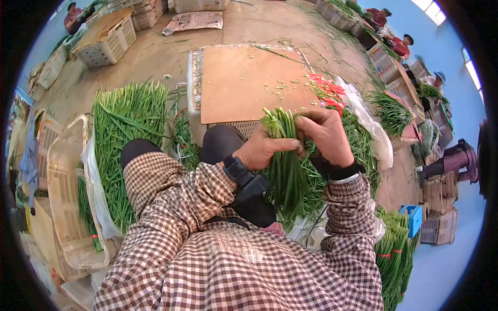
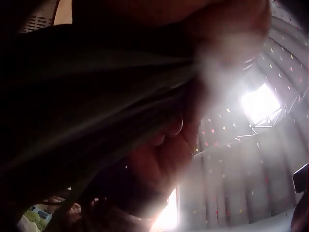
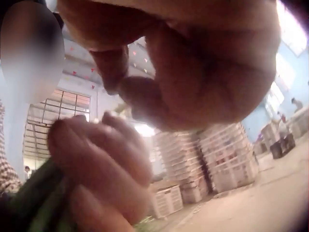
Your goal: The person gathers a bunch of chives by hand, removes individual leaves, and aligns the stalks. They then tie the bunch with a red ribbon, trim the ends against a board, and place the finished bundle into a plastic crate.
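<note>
My left hand (image 1: 263,147) grips a bunch of garlic chives (image 1: 288,181), its thumb laid across the front. The pale cut ends point up and the dark green leaves hang down between my knees. Right beside the upper stalks is my right hand (image 1: 326,133), with curled fingers and the thumb tip close to them. In the right wrist view, that hand (image 3: 193,67) arches above the left hand (image 3: 101,169), its thumb and finger close together; I cannot tell whether it pinches a stalk. The left wrist view shows dark, blurred leaves (image 2: 87,106) within the grip.
A brown board (image 1: 249,83) with cut bits lies on a crate ahead. Red ties (image 1: 329,89) rest at its right corner. Loose chives (image 1: 124,150) are heaped at left, beside a beige crate (image 1: 65,192). Tied bunches (image 1: 391,254) and a blue stool (image 1: 412,220) stand at right.
</note>
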Action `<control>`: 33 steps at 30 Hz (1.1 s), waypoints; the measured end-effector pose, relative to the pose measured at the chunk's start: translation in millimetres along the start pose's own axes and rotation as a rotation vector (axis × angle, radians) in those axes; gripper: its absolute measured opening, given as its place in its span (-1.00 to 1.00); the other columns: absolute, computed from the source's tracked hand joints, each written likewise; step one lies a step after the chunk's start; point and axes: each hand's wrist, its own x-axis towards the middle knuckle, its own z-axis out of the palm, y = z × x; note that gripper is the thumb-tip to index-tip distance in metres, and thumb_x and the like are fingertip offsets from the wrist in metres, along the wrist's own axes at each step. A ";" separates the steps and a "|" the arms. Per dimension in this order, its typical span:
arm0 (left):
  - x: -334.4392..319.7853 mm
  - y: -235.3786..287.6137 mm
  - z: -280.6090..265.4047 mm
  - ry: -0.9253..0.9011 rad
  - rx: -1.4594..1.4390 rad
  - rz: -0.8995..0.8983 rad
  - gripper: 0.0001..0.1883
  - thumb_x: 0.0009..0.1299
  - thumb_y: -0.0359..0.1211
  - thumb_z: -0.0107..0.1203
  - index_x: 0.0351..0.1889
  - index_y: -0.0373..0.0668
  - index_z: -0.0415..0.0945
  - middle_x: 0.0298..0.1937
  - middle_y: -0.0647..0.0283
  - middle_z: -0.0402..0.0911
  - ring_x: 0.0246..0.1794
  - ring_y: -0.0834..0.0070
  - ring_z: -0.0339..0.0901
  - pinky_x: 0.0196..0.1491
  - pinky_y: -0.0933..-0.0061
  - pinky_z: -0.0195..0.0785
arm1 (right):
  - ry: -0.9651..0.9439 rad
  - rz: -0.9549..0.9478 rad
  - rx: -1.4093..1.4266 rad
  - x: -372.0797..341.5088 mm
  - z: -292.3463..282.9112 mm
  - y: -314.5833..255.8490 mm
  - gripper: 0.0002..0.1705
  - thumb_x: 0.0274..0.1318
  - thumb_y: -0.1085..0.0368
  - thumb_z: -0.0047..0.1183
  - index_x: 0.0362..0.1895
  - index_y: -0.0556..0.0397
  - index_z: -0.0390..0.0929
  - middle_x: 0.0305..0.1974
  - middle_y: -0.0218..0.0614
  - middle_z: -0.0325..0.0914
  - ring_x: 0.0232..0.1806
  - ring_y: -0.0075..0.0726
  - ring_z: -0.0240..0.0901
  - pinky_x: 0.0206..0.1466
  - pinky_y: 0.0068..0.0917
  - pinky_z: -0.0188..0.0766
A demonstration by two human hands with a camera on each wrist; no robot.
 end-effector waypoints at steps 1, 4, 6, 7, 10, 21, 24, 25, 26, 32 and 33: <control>-2.8 -0.5 -0.4 0.006 -0.026 -0.020 -0.75 0.25 -0.40 0.14 -0.13 -0.25 0.46 -0.38 0.18 0.60 -0.30 0.38 0.57 -0.14 0.33 0.44 | -0.041 0.076 0.125 3.0 4.4 5.4 -0.80 0.14 0.39 0.03 -0.35 0.36 0.56 -0.54 -0.29 0.53 -0.60 -0.52 0.44 -0.53 -0.55 0.38; -3.9 -8.0 -9.4 0.071 -0.185 -0.036 -0.77 0.28 -0.40 0.11 -0.12 -0.24 0.45 -0.29 0.15 0.58 -0.25 0.38 0.56 -0.13 0.34 0.45 | 0.102 -0.022 0.152 0.9 13.9 14.7 -0.83 0.14 0.40 0.04 -0.40 0.31 0.56 -0.59 -0.32 0.49 -0.66 -0.56 0.38 -0.62 -0.60 0.30; 1.1 -19.8 -16.8 0.101 -0.297 -0.035 -0.80 0.30 -0.39 0.07 -0.15 -0.26 0.48 -0.21 0.12 0.58 -0.22 0.35 0.56 -0.11 0.32 0.45 | 0.185 -0.113 0.017 2.2 7.8 30.8 -0.83 0.15 0.38 0.02 -0.39 0.26 0.57 -0.60 -0.41 0.44 -0.62 -0.64 0.28 -0.57 -0.66 0.18; 3.3 -22.4 -19.6 0.158 -0.322 -0.063 -0.80 0.31 -0.39 0.07 -0.16 -0.28 0.48 -0.20 0.12 0.58 -0.22 0.34 0.56 -0.11 0.31 0.45 | 0.215 -0.105 0.084 -1.4 -2.9 35.8 -0.82 0.16 0.37 0.01 -0.38 0.25 0.57 -0.59 -0.43 0.43 -0.61 -0.66 0.26 -0.56 -0.68 0.16; 9.5 -28.6 -42.1 0.261 -0.347 -0.082 -0.83 0.32 -0.40 0.05 -0.23 -0.33 0.51 -0.22 0.10 0.60 -0.20 0.31 0.55 -0.10 0.27 0.47 | 0.337 -0.055 0.087 -28.3 -37.8 39.4 -0.80 0.16 0.34 -0.02 -0.35 0.24 0.57 -0.59 -0.43 0.42 -0.58 -0.63 0.25 -0.53 -0.67 0.14; 57.4 -20.5 -41.0 0.648 -0.456 0.429 -0.86 0.26 -0.52 0.13 -0.25 -0.15 0.47 -0.35 0.21 0.59 -0.28 0.35 0.56 -0.19 0.31 0.44 | -0.144 0.385 0.346 -88.2 41.0 104.7 -0.44 0.02 0.30 0.09 0.10 0.38 0.36 -0.14 -0.14 0.60 -0.19 -0.35 0.52 -0.06 -0.43 0.44; 62.6 -17.7 -29.2 0.582 -0.657 0.378 -0.86 0.26 -0.52 0.13 -0.24 -0.18 0.45 -0.34 0.22 0.57 -0.31 0.39 0.54 -0.21 0.33 0.42 | -0.041 0.341 0.651 -38.3 83.0 150.5 -0.33 0.15 0.12 0.05 0.25 0.23 0.20 0.12 -0.17 0.43 0.10 -0.25 0.37 0.20 -0.28 0.28; 59.9 -15.4 -27.9 0.551 -0.698 0.360 -0.87 0.27 -0.51 0.13 -0.25 -0.17 0.45 -0.33 0.22 0.57 -0.29 0.38 0.53 -0.20 0.32 0.43 | 0.131 0.426 1.106 -25.7 86.5 163.6 -0.31 0.19 0.04 0.04 0.27 0.16 0.18 0.18 -0.22 0.38 0.19 -0.19 0.30 0.29 -0.23 0.21; 55.4 -13.9 -26.0 0.521 -0.741 0.343 -0.88 0.28 -0.50 0.13 -0.25 -0.17 0.45 -0.31 0.22 0.57 -0.26 0.38 0.53 -0.18 0.31 0.44 | 0.131 0.125 1.182 -8.7 88.4 146.2 -0.32 0.19 -0.02 0.02 0.26 0.12 0.20 0.18 -0.22 0.36 0.21 -0.20 0.27 0.32 -0.22 0.17; 49.3 -5.5 -28.5 0.158 -0.731 0.316 -0.78 0.29 -0.36 0.19 -0.12 -0.06 0.48 -0.12 0.32 0.56 -0.07 0.45 0.47 0.08 0.25 0.32 | 0.318 -0.378 1.176 67.0 75.6 88.3 -0.46 0.27 0.05 -0.06 0.21 0.07 0.24 0.18 -0.16 0.32 0.24 -0.12 0.22 0.35 -0.10 0.13; 50.9 -5.8 -35.3 0.219 -0.714 0.291 -0.78 0.29 -0.34 0.20 -0.13 -0.05 0.48 -0.12 0.33 0.56 -0.06 0.46 0.46 0.06 0.27 0.32 | 0.332 -0.393 1.134 75.5 68.7 83.3 -0.48 0.28 0.08 -0.08 0.21 0.07 0.23 0.18 -0.14 0.33 0.24 -0.10 0.23 0.34 -0.09 0.15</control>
